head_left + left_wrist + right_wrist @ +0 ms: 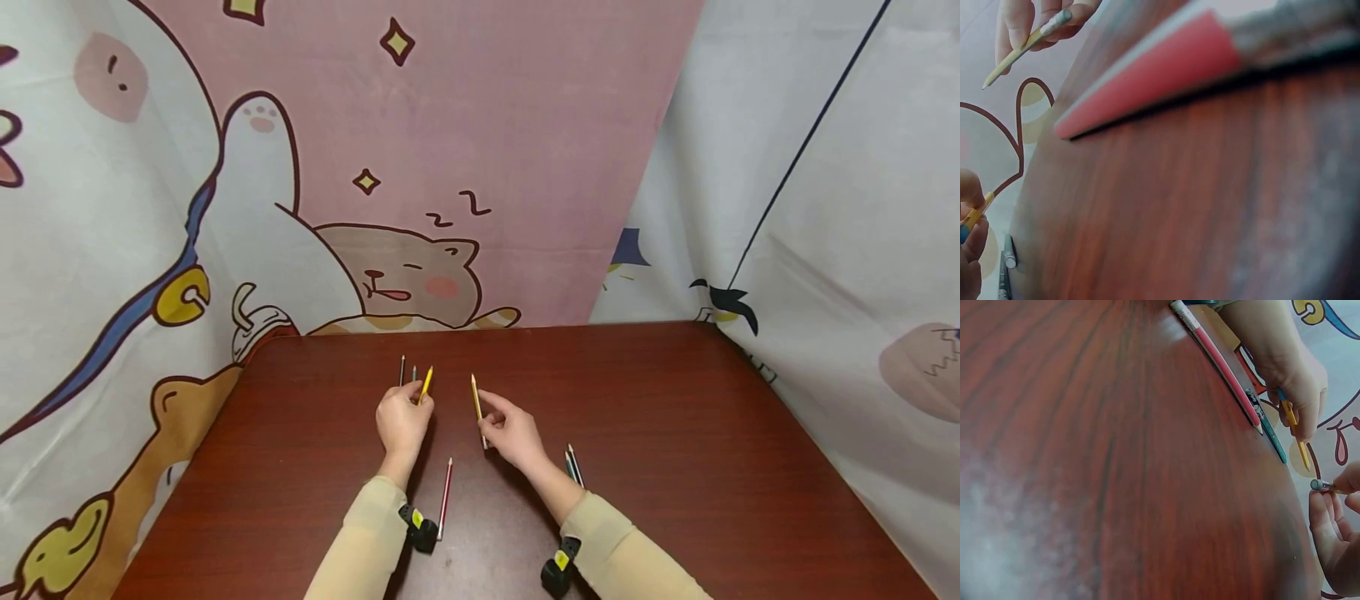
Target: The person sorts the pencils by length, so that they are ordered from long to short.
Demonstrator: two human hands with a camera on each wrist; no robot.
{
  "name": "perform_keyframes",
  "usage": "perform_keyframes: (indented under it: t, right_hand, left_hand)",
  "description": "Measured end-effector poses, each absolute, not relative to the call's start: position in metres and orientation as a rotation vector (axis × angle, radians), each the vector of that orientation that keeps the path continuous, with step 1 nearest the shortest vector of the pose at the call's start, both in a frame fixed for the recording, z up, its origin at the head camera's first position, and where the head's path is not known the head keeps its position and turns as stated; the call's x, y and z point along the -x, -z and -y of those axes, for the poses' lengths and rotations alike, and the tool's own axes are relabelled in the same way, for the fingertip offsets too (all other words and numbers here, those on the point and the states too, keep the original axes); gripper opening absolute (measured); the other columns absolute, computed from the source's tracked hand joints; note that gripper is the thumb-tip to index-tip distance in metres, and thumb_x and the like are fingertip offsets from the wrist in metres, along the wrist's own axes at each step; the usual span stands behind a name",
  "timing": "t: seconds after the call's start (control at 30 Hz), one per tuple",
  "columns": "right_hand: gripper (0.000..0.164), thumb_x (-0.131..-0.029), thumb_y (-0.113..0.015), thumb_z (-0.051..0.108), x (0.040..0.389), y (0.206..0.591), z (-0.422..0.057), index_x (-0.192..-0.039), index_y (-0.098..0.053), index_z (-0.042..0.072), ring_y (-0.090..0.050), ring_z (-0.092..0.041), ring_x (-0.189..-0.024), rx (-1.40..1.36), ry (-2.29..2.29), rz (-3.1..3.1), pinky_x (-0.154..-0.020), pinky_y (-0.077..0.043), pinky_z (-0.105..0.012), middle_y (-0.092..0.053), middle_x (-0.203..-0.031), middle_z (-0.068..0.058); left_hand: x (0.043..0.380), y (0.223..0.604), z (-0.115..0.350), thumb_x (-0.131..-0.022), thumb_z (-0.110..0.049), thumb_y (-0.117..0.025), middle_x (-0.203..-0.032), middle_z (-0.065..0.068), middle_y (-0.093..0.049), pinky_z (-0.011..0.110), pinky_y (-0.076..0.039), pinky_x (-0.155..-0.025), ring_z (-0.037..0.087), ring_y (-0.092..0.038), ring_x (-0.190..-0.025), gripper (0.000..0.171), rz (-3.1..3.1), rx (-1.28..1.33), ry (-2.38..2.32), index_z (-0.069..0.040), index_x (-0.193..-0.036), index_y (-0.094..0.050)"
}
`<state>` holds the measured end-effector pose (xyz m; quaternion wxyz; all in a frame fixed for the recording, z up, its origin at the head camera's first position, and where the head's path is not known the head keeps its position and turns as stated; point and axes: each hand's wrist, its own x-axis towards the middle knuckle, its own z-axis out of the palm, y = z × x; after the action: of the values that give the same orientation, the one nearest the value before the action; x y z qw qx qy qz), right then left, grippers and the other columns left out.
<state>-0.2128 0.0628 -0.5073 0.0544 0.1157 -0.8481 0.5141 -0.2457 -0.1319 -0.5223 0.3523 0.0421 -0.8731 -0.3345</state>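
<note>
Both pinches look live on my feed: L hand (402, 421) has thumb & fingers clamped on a yellow pencil (427, 383) w/ a blue end; R hand (513, 429) pinches an eraser-tipped pencil (476, 398). Points face away from the person. Can't tell if either shaft touches the table. Slim barrels, so a slack pinch could let one twist or drop, & if the hands close in, the two pencils could clash.

Just past L knuckles, a far dark pair (402, 368) lies partly hidden by that hand; a low sweep there could scatter it.

Further out, a red pencil (446, 500) lies btwn the forearms, right by the L wrist cam (423, 535); contact unclear to me. Dragging that cam could roll it. By R forearm, a near dark pair (574, 465) is partly covered; pulling the sleeve (611, 533) back might snag it. Table (675, 400) looks smooth, so nudged pencils prob. roll.
</note>
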Motion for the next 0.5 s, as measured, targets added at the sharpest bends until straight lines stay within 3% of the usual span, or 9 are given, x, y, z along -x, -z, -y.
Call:
perform_keyframes:
  t: [0.23,0.5]
  right_hand:
    - [0.046,-0.087,-0.067,0.001,0.217,0.507,-0.06,-0.133,-0.062,0.007,-0.058,-0.008,-0.054,-0.363,-1.581,2.564,-0.052,-0.05,-0.026,-0.065,-0.074,-0.001]
    - [0.045,-0.086,-0.067,-0.001,0.221,0.509,-0.056,-0.131,-0.063,0.005,-0.058,-0.008,-0.054,-0.366,-1.616,2.528,-0.052,-0.051,-0.026,-0.064,-0.075,-0.003]
  left_hand:
    - [0.249,0.53,0.132,-0.071,-0.008,-0.073,-0.071,0.008,-0.07,0.053,-0.046,-0.066,0.033,-0.066,-0.073,0.018,2.296,-0.125,0.793,-0.008,-0.087,-0.08]
    - [0.249,0.533,0.13,-0.075,-0.012,-0.073,-0.079,0.007,-0.072,0.049,-0.042,-0.069,0.028,-0.066,-0.075,0.013,2.357,-0.192,0.755,-0.01,-0.086,-0.079]
